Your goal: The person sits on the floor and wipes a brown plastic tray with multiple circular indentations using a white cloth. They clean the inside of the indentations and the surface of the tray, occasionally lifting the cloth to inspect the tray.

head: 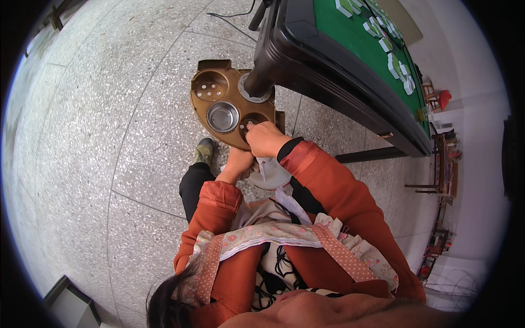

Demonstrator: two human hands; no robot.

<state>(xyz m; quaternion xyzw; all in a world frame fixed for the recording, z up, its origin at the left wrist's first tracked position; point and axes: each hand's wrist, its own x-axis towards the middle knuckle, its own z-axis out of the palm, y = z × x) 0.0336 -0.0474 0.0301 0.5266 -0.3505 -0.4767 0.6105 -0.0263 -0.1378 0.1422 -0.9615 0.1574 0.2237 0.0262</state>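
In front of me is a brown plastic side tray (229, 108) with round recesses, beside the leg of a mahjong table. One recess holds a metal bowl (222, 117), and the far left one has several small pale spots in its floor. My right hand (264, 138) reaches over the near right recess, fingertips at its inside; whether it pinches anything is not visible. At the tray's near edge is my left hand (237, 163), its fingers hidden by the rim. A whitish cloth (266, 166) hangs just below my right hand.
The mahjong table (348, 53) has a black frame, green felt and several tiles (393, 65). Its dark leg (257, 82) passes down through a ring in the tray. A pale round object (272, 180) sits below my hands. Speckled floor (82, 135) lies left; a cable (233, 16) runs at top.
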